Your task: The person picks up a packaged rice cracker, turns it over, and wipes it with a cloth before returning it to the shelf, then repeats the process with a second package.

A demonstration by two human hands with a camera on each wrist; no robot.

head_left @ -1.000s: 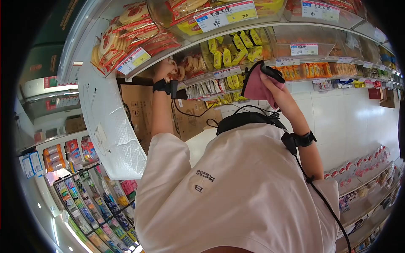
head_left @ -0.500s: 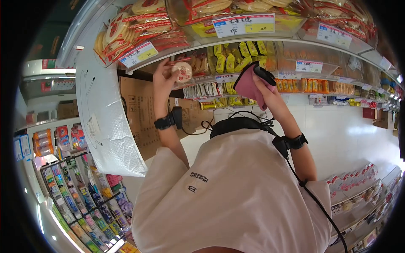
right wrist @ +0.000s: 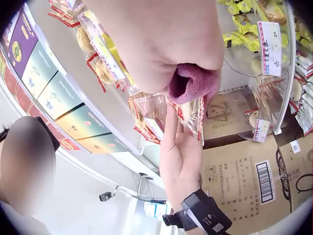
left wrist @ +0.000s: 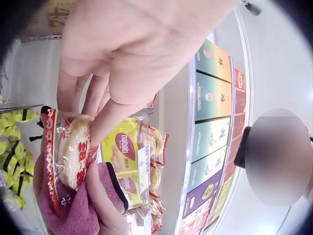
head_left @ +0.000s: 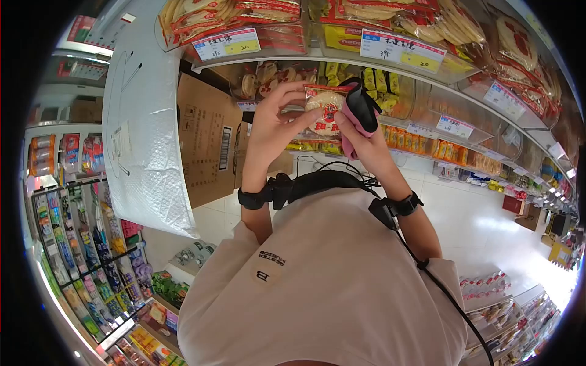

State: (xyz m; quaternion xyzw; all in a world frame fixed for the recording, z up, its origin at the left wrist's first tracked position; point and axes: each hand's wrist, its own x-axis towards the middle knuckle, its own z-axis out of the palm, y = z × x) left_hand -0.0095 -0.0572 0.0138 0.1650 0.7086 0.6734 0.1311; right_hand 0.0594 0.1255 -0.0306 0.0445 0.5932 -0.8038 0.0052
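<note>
My left hand (head_left: 273, 125) pinches a clear packet (head_left: 323, 110) with red print and a pale round cracker or biscuit inside. My right hand (head_left: 373, 151) grips a pink terry cloth (left wrist: 73, 215) with black edging, and its thumb lies on the packet's near face. The two hands meet in front of the shelves. In the left wrist view the packet (left wrist: 73, 152) stands against the cloth, below the left fingers. The cloth (right wrist: 200, 81) bulges out of the right hand in the right wrist view, hiding part of the packet.
Above the hands, a shelf with a price tag (head_left: 403, 50) holds bagged flat crackers (head_left: 207, 12). Lower bins carry yellow packets (head_left: 381, 88) and orange packets (head_left: 403, 139). A cardboard box (head_left: 204, 134) and a white padded sheet (head_left: 146, 158) stand at left.
My left hand has come out of the lower bin with the packet and moved right to the cloth. The right thumb now rests on the packet. The view has shifted leftward.
</note>
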